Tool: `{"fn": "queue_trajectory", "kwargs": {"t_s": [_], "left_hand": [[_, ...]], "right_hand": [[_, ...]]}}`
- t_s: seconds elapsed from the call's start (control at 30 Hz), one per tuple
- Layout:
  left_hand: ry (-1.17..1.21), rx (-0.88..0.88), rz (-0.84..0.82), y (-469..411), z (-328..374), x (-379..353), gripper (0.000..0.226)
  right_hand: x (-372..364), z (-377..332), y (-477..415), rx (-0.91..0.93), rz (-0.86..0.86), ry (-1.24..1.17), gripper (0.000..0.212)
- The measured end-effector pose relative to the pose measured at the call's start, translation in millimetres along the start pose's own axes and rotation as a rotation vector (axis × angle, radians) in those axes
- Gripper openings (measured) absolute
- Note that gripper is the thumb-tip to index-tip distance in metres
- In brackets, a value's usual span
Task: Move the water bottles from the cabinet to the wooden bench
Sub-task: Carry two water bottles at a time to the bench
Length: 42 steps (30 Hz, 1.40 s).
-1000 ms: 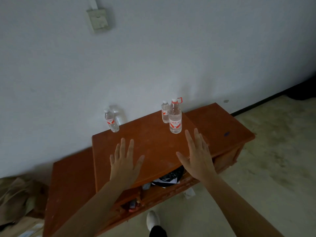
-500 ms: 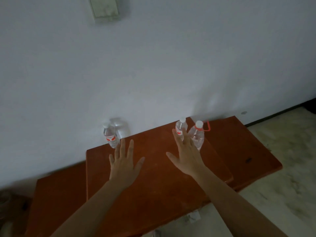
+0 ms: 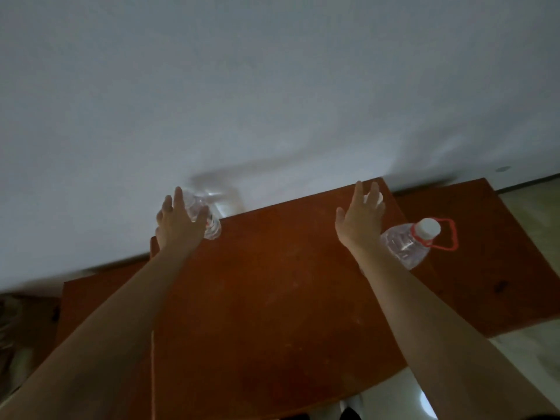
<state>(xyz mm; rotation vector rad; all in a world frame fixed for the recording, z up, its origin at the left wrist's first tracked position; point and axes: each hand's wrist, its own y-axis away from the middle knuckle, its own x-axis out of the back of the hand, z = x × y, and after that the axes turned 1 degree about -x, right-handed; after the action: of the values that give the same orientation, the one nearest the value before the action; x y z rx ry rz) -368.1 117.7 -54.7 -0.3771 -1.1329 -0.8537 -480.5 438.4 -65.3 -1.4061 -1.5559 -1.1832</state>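
The red-brown cabinet top [image 3: 272, 298] fills the middle of the view. A small clear water bottle [image 3: 213, 229] stands at its far left corner by the wall. My left hand [image 3: 177, 227] reaches over it with fingers spread, the thumb beside the bottle, not closed round it. My right hand [image 3: 360, 221] is stretched out with straight fingers at the far right edge. It hides most of a second small bottle [image 3: 377, 199], whose white top shows past the fingers. A larger bottle [image 3: 404, 245] with a red carry handle stands just right of my right wrist.
A white wall rises directly behind the cabinet. A lower red-brown surface [image 3: 491, 268] extends to the right and another [image 3: 88, 301] to the left. Pale floor [image 3: 533, 353] shows at the lower right, and brown clutter [image 3: 18, 322] sits at the left edge.
The view has moved closer to the cabinet. Both hands have reached farther toward the wall, the left to the left small bottle, the right past the large bottle to the other small one.
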Motion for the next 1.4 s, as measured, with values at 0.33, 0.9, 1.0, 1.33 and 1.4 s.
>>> {"fn": "queue_trajectory", "kwargs": {"t_s": [0.33,0.9,1.0,1.33,1.4], "left_hand": [[0.072,0.021,0.113,0,12,-20,0.028],[0.453,0.058,0.053,53,-9,-90,0.066],[0.521,0.081,0.170,48,-9,-107,0.076],[0.604,0.190,0.184,69,-28,-126,0.082],[0.564,0.172,0.127,82,-32,-122,0.079]], "right_hand": [[-9,-12,12,0.290,-0.067,0.077,0.057],[-94,-18,49,0.497,-0.190,-0.355,0.064],[-118,-23,46,0.607,-0.165,-0.286,0.069],[-163,-7,70,0.780,-0.155,-0.182,0.076],[-152,6,79,0.725,-0.167,-0.175,0.076]]}}
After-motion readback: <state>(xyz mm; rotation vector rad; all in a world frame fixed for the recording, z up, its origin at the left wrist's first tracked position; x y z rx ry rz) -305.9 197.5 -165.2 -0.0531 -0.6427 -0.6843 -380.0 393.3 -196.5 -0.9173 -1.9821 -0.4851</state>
